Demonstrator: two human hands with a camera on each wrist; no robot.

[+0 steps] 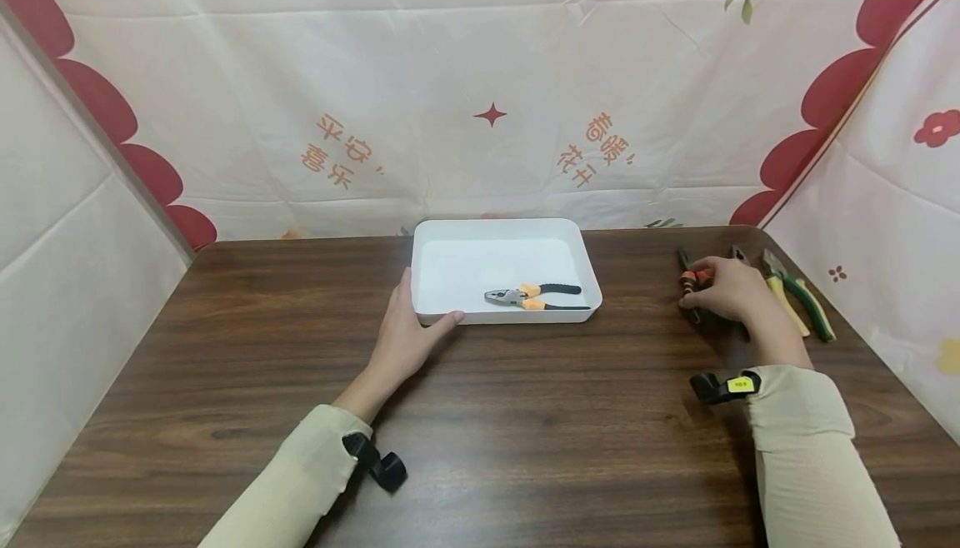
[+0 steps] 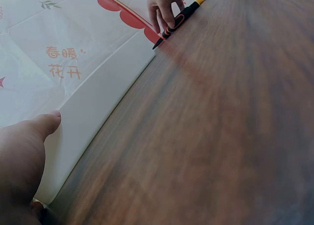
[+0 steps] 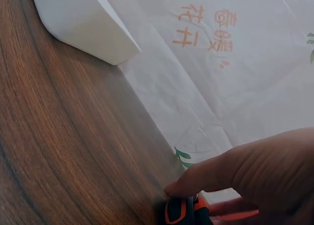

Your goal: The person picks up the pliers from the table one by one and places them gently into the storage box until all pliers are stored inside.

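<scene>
A white tray (image 1: 506, 231) stands near the table's back edge, holding a pair of pliers (image 1: 532, 296) with orange-and-black handles. My left hand (image 1: 401, 336) grips the tray's front left corner, thumb along the front and fingers at the left side. At the back right, my right hand (image 1: 731, 290) pinches a tool with black and orange-red handles (image 1: 687, 283). The right wrist view shows the thumb against its black-and-orange handle (image 3: 177, 211). My palm and fingers cover part of this tool, so its exact kind is unclear.
Beside my right hand lie pliers with yellow-and-green handles (image 1: 810, 306). A dark metal tool head (image 1: 738, 254) shows just behind the hand. The brown wooden table (image 1: 525, 440) is bordered at the back and sides by printed white cloth (image 1: 450, 115).
</scene>
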